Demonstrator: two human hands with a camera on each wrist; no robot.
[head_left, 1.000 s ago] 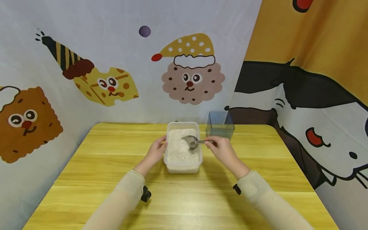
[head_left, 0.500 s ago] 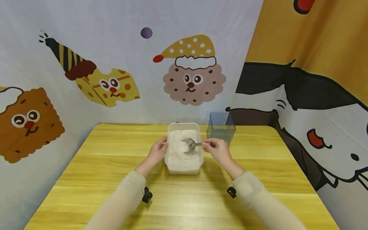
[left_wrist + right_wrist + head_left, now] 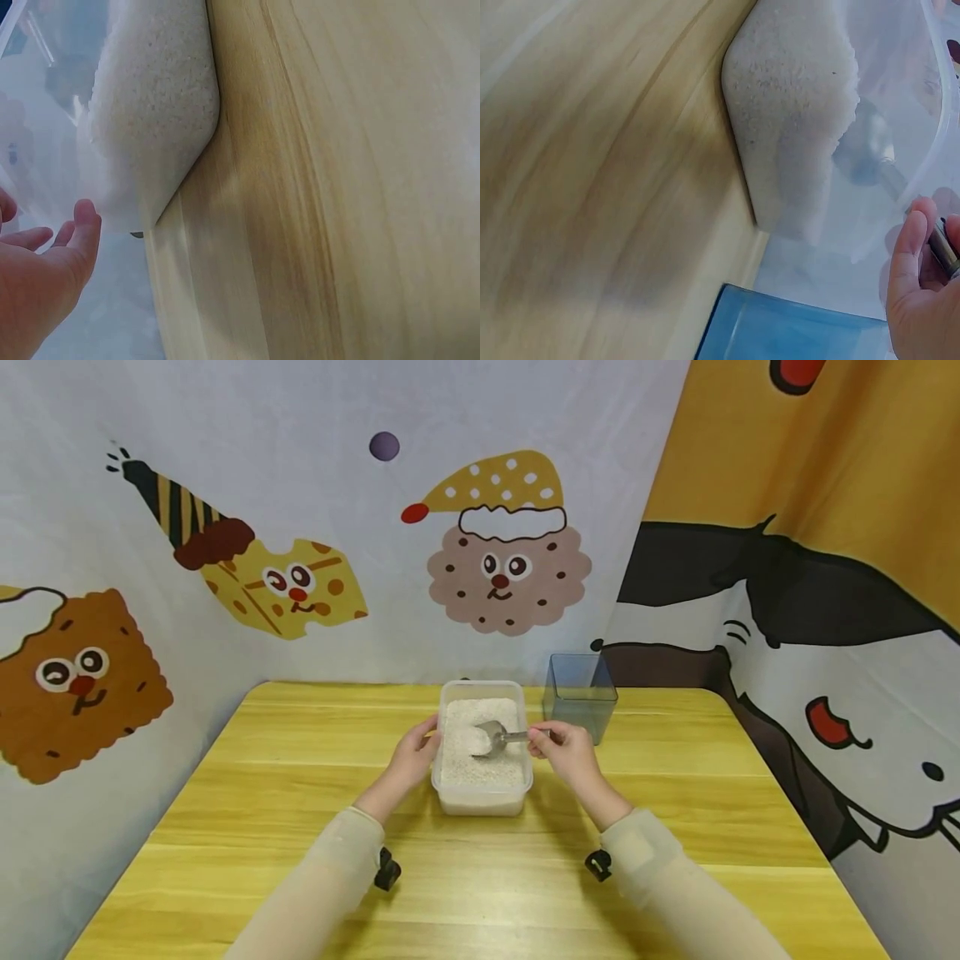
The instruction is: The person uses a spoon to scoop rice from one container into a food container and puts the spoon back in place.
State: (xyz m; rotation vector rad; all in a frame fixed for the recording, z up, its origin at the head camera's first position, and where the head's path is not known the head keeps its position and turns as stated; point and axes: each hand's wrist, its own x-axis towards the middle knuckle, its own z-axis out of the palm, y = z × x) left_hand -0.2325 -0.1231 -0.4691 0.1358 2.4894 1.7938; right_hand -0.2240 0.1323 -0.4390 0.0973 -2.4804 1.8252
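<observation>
A clear plastic tub [image 3: 482, 800] filled with white rice [image 3: 480, 764] stands mid-table. My left hand [image 3: 415, 757] rests against the tub's left wall with fingers fairly straight; the left wrist view shows that hand [image 3: 45, 281] beside the tub wall [image 3: 45, 135]. My right hand [image 3: 564, 752] pinches the handle of a small metal scoop [image 3: 491, 737], whose bowl sits in the rice with grains in it. In the right wrist view my right hand [image 3: 922, 300] holds the scoop handle [image 3: 946, 251] by the rice-filled tub [image 3: 795, 127].
An empty bluish transparent square cup [image 3: 579, 696] stands just right of and behind the tub; its rim [image 3: 795, 330] shows in the right wrist view. The yellow wooden table [image 3: 300, 827] is walled by cartoon-printed cloth at the back and both sides.
The scoop has dipped from above the rice into it and turned, taking up grains. My right hand shifted slightly left. The left hand stayed on the tub.
</observation>
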